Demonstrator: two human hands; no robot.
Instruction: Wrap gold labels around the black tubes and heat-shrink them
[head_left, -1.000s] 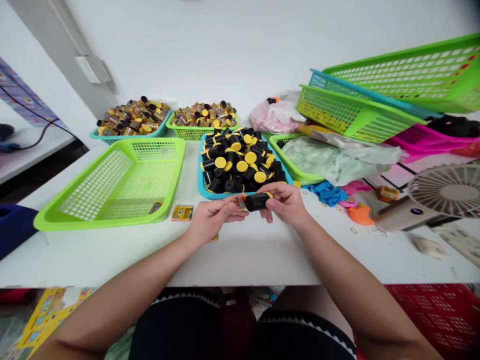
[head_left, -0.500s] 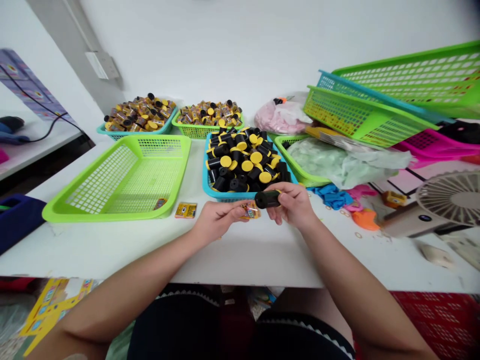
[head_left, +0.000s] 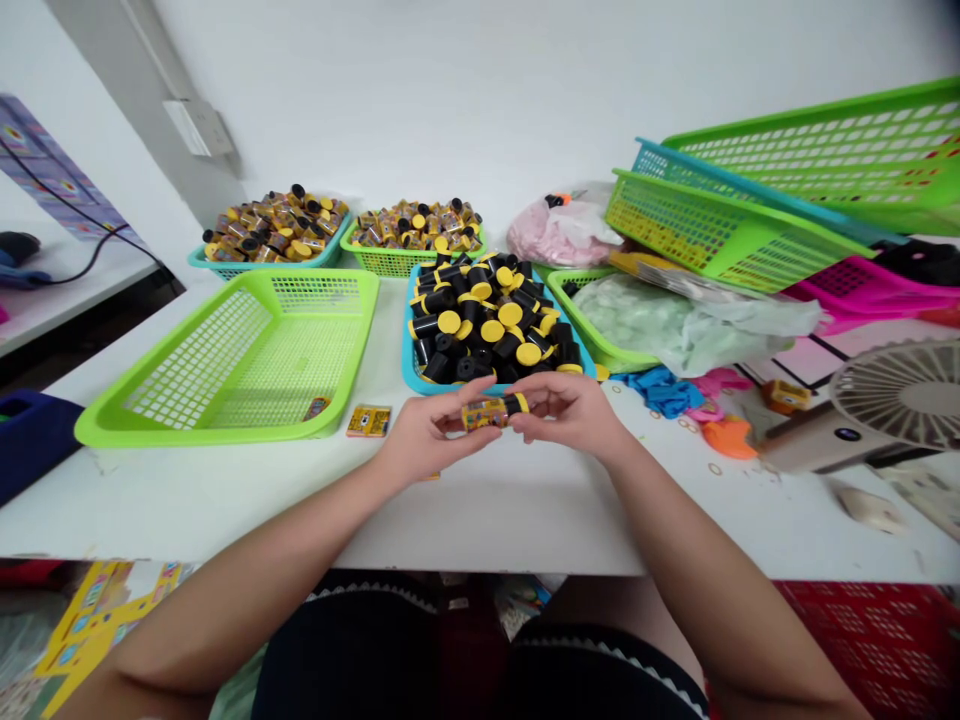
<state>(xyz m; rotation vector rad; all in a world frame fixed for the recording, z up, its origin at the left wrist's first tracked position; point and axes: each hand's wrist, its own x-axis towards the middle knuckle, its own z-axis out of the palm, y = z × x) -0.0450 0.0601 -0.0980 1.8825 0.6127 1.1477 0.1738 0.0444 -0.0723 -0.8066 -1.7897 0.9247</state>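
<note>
Between my hands, over the table's front part, lies a small black canister (head_left: pixel 513 404) on its side, with a yellow cap at its right end. A printed yellow-orange wrapper (head_left: pixel 484 414) covers most of its length. My left hand (head_left: pixel 427 432) pinches the wrapped end between thumb and fingers. At the capped end, my right hand (head_left: pixel 566 412) grips with thumb and fingertips. Just behind my hands is a blue basket (head_left: pixel 411 375) heaped with bare black canisters (head_left: pixel 472 310) with yellow caps. A flat stack of printed wrappers (head_left: pixel 368 421) rests on the table to my left.
A green basket (head_left: pixel 202 435) at left holds one small printed piece (head_left: pixel 318 407). Behind stand a blue basket (head_left: pixel 330 255) and a green basket (head_left: pixel 382 262) of wrapped canisters. Balloons (head_left: pixel 664 392), a fan (head_left: pixel 817 435) and stacked baskets (head_left: pixel 750 240) occupy the right.
The black canister has gone leftward into the printed wrapper, which was held apart at its end before. My right hand has shifted to the capped end.
</note>
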